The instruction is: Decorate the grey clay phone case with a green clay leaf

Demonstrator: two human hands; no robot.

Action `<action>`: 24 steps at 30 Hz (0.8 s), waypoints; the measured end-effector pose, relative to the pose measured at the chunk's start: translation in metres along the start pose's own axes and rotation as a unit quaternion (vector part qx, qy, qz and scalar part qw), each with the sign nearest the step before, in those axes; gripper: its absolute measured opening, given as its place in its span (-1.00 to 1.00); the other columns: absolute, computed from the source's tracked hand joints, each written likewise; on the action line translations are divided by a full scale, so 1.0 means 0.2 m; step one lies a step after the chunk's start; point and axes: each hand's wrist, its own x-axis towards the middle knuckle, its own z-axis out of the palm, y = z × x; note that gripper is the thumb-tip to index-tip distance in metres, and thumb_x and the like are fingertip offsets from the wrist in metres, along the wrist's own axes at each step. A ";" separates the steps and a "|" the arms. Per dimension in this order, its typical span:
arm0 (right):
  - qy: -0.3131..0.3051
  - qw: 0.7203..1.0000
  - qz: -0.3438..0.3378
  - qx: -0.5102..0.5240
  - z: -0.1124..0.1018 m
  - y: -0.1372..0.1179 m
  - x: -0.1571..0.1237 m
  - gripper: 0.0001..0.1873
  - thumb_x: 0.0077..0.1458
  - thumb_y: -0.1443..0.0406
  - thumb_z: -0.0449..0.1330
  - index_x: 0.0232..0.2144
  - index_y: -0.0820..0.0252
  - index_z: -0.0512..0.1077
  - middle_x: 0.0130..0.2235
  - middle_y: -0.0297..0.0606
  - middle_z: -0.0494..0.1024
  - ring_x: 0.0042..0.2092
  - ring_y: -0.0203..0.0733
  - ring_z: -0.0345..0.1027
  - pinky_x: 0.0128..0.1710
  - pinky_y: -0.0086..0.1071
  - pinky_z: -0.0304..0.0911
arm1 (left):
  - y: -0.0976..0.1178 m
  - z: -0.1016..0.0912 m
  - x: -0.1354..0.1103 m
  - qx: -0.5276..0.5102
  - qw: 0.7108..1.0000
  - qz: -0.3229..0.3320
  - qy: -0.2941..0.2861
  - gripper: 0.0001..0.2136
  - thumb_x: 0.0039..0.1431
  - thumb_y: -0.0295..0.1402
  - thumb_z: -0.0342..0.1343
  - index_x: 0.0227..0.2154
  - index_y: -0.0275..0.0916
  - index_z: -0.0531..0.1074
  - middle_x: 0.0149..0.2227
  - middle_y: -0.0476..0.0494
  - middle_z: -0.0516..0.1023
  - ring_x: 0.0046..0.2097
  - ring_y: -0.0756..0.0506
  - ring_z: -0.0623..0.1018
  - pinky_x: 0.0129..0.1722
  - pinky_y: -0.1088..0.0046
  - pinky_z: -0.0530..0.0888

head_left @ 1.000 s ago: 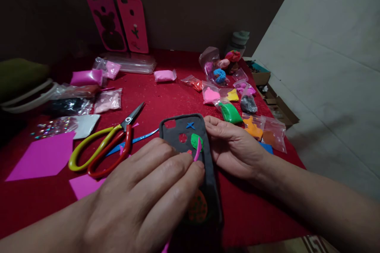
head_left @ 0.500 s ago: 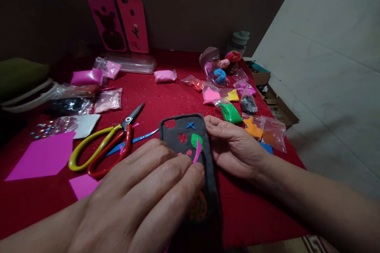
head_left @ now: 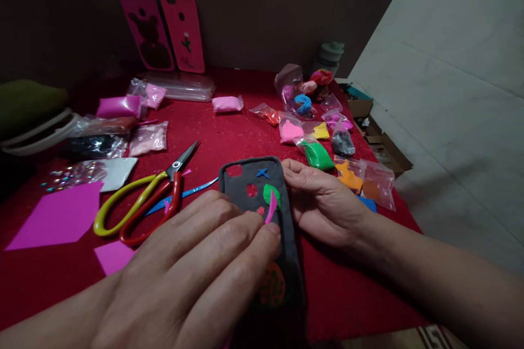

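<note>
A dark grey phone case [head_left: 289,251] lies in front of me, its far end tilted up, with a blue cross [head_left: 262,173], a green leaf shape [head_left: 271,195] and an orange, green-dotted shape [head_left: 273,283] on its back. My right hand [head_left: 323,202] grips the case's right edge near the top, thumb on the rim. Over the lower left of the case lies my left hand [head_left: 204,262], fingers together. A curved pink strip [head_left: 271,208] sticks out from its fingertips and overlaps the leaf. The left hand hides much of the case.
Scissors [head_left: 176,174] with yellow and red handles lie left beside pink paper [head_left: 57,215]. Bags of coloured clay [head_left: 317,155] spread along the right. Two decorated pink cases [head_left: 182,32] lean on the wall. A bottle [head_left: 329,57] stands at the back right.
Both hands and the case stay almost in place. The left hand has shifted very slightly over the case, and one small red spot beside its fingers is now covered.
</note>
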 end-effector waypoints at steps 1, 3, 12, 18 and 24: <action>0.000 1.000 0.001 -0.001 0.00 0.00 0.00 -0.79 0.02 0.30 0.42 -0.46 0.22 0.44 -0.45 -0.39 0.43 -0.41 -0.34 0.27 -0.33 -0.44 0.27 | 0.01 0.00 0.00 -0.003 1.000 -0.006 0.001 -0.62 0.37 -0.30 -0.07 0.16 -0.12 0.45 0.03 -0.14 0.65 0.19 -0.34 0.52 0.30 -0.14 0.38; 0.004 1.000 0.002 0.000 0.00 0.00 0.00 -0.79 0.01 0.30 0.42 -0.46 0.22 0.44 -0.45 -0.39 0.42 -0.41 -0.34 0.27 -0.33 -0.44 0.27 | 0.00 0.00 0.00 -0.004 0.999 0.039 -0.010 -0.62 0.36 -0.32 -0.05 0.16 -0.18 0.44 0.02 -0.16 0.65 0.17 -0.32 0.54 0.32 -0.06 0.38; -0.003 1.000 -0.005 -0.012 0.01 0.00 -0.01 -0.79 0.02 0.30 0.42 -0.47 0.21 0.43 -0.45 -0.39 0.43 -0.40 -0.34 0.27 -0.36 -0.45 0.26 | -0.07 0.00 0.06 0.014 0.993 0.117 -0.015 -0.64 0.37 -0.32 -0.05 0.12 -0.30 0.46 -0.03 -0.19 0.67 0.17 -0.25 0.54 0.37 0.09 0.34; 0.003 1.000 -0.001 -0.008 0.00 0.00 -0.01 -0.79 0.02 0.32 0.41 -0.47 0.22 0.43 -0.45 -0.39 0.43 -0.41 -0.34 0.27 -0.34 -0.45 0.27 | -0.03 0.00 0.01 0.002 0.999 0.046 -0.010 -0.63 0.37 -0.29 -0.02 0.16 -0.20 0.45 0.03 -0.16 0.64 0.19 -0.29 0.51 0.35 0.01 0.34; 0.008 1.000 -0.007 -0.008 0.00 0.00 0.00 -0.79 0.02 0.32 0.41 -0.47 0.22 0.43 -0.44 -0.40 0.41 -0.40 -0.35 0.26 -0.31 -0.45 0.27 | -0.04 0.01 0.01 0.010 0.996 0.088 -0.005 -0.63 0.38 -0.32 -0.08 0.12 -0.25 0.48 -0.02 -0.17 0.67 0.13 -0.26 0.56 0.33 0.06 0.36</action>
